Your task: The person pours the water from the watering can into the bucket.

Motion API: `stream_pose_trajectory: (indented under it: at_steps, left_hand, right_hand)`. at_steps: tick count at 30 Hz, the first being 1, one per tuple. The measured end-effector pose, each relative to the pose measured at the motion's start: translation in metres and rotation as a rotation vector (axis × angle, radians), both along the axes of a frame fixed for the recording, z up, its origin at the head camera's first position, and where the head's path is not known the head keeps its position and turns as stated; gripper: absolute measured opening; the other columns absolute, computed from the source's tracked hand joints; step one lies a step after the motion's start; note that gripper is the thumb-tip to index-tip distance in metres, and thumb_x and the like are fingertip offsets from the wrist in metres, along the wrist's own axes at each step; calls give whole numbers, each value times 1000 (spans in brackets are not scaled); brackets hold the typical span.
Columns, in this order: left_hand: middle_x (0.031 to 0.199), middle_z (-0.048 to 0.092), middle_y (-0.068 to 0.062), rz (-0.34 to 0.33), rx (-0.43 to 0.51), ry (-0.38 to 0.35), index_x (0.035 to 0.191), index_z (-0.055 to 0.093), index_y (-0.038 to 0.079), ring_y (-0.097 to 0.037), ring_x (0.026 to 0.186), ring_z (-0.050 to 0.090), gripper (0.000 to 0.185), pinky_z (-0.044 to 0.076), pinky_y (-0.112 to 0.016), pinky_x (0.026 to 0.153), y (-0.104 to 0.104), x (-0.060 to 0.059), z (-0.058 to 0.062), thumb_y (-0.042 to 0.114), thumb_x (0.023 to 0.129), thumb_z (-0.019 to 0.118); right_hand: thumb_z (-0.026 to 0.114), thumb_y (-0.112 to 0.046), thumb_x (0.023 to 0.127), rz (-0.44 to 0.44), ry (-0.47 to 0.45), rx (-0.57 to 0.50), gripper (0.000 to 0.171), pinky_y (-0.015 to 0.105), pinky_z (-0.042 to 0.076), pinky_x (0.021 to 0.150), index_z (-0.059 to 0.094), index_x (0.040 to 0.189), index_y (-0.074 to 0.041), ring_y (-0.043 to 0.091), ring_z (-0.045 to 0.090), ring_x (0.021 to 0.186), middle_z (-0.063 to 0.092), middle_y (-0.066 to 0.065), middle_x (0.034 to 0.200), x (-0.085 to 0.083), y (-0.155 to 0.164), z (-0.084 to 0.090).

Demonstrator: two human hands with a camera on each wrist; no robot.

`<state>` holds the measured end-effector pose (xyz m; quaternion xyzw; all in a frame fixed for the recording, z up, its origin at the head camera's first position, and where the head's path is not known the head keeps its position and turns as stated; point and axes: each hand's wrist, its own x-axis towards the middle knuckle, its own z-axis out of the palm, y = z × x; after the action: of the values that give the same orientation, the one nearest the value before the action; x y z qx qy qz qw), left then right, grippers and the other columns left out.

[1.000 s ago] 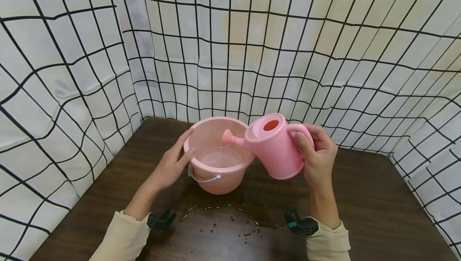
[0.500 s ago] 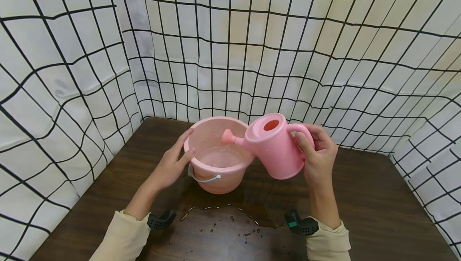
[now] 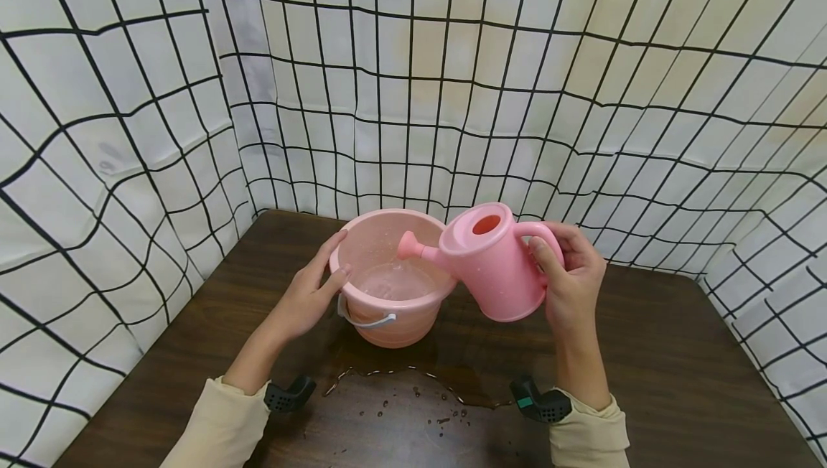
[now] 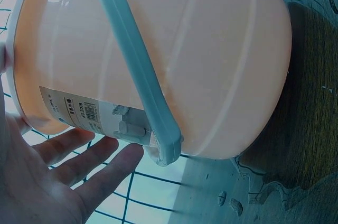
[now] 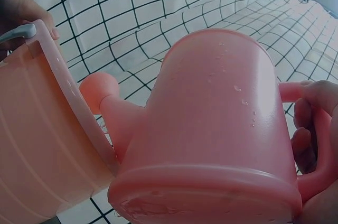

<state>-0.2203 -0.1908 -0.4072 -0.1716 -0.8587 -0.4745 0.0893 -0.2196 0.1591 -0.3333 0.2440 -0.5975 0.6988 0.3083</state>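
- The right hand (image 3: 571, 288) holds a pink watering can (image 3: 494, 263) by its handle; its fingers (image 5: 303, 147) are curled through and around the handle loop, the thumb on the near side.
- The watering can is lifted above the worktop (image 3: 672, 375), tilted to the left, and its spout (image 3: 413, 247) reaches over the right rim of a pink bucket (image 3: 390, 278).
- The bucket stands on the worktop, a little left of the middle, and there is water in its bottom.
- The left hand (image 3: 310, 292) rests against the left side of the bucket with fingers (image 4: 100, 155) nearly straight and spread; they do not close around it.
- A grey bail handle (image 4: 137, 71) hangs down along the near wall of the bucket.
- Near the bucket, a spilled puddle (image 3: 413, 396) with small drops lies on the dark worktop.
- A white curtain with black grid lines (image 3: 452, 80) surrounds the worktop on the left, far and right sides.
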Motion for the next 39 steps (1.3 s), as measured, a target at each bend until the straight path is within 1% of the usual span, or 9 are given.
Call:
stream_pose_trajectory:
  at_steps: [8,14,21,32,39]
  left_hand:
    - [160,24,-10,0,-1,9,155,19,24,-37,144,31,60,31,-62,110,0,0,-1,29,101,44]
    - [160,24,-10,1,-3,4,155,18,24,-37,144,31,60,32,-62,110,1,0,0,31,101,43]
    - [160,24,-8,-3,10,-6,155,18,25,-34,144,31,60,32,-60,111,1,1,1,31,101,44]
    - [161,23,-10,-5,8,-9,155,17,25,-37,144,30,60,30,-62,110,0,0,-1,30,102,43]
    - [161,22,-8,-6,16,-14,155,17,27,-35,145,29,60,29,-62,111,0,0,0,31,101,43]
  right_hand:
    - [60,9,87,-1,-3,4,19,21,57,63,65,105,10,13,60,71,70,5,90,0,0,0]
    - [59,10,87,8,3,-4,18,20,57,62,64,104,11,13,60,71,70,5,90,0,0,0]
    - [59,10,86,12,8,-9,18,20,57,62,64,104,11,13,60,70,70,5,89,0,0,0]
    - [60,10,86,14,5,-13,18,21,57,63,64,103,11,14,61,72,70,5,89,-1,-1,0]
    - [60,9,86,10,0,-14,18,22,57,64,64,103,11,14,61,72,70,5,90,-1,-1,0]
